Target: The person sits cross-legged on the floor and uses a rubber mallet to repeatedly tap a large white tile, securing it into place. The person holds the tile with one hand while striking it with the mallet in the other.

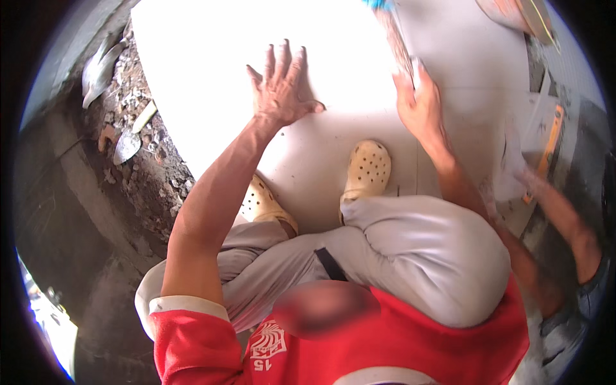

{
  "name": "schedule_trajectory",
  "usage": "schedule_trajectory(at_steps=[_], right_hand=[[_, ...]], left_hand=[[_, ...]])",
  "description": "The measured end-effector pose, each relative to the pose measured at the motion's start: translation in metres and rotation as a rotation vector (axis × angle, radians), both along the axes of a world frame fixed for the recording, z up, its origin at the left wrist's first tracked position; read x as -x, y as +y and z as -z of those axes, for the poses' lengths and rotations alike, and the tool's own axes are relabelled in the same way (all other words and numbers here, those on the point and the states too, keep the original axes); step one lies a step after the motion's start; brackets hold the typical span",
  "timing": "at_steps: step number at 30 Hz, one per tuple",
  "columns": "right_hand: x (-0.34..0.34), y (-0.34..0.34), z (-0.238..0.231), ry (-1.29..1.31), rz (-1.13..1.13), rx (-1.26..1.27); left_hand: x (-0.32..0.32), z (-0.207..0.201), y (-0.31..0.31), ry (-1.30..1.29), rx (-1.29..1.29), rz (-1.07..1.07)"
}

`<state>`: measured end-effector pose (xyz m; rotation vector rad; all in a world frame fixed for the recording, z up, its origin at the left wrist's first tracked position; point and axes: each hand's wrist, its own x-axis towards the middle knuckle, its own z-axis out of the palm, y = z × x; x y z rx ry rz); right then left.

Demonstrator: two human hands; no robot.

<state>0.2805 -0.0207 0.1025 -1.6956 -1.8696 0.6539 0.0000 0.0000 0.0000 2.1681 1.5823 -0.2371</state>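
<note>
My left hand [281, 90] lies flat with fingers spread on a large, brightly lit white tile [212, 77]. My right hand [420, 106] is at that tile's right edge, where it meets the grey tile [468, 70]. Its fingers are curled around the lower end of a thin, blurred tool with a blue tip [393, 35] that runs up to the top edge. I am squatting, and my cream clogs [367, 168] stand on the white floor just below both hands.
Rubble and dirt lie left of the tile, with a trowel [126, 146] on them. An orange level [550, 147] lies at the right. Another person's blurred arm [558, 212] reaches in from the right, near the floor's edge.
</note>
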Motion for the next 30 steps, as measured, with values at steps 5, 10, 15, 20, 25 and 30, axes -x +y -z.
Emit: schedule_trajectory(at_steps=[5,10,15,20,25,30], right_hand=[[0.025,-0.008,0.035,0.181,0.116,-0.132],[-0.012,-0.001,0.009,-0.018,0.026,0.320],[0.000,-0.003,0.018,0.146,0.078,-0.039],[-0.020,0.000,0.055,-0.241,0.021,0.498],[-0.031,0.013,0.081,-0.054,0.057,-0.010],[-0.011,0.027,0.086,-0.313,-0.065,0.227]], left_hand=[[0.013,0.014,0.004,-0.106,-0.062,-0.067],[-0.027,0.001,0.013,-0.095,-0.120,-0.061],[-0.014,-0.005,0.003,-0.062,-0.062,-0.064],[-0.017,-0.021,0.016,0.039,0.084,-0.085],[-0.007,-0.021,0.010,-0.066,0.035,-0.107],[0.007,-0.007,-0.004,-0.096,-0.051,-0.201]])
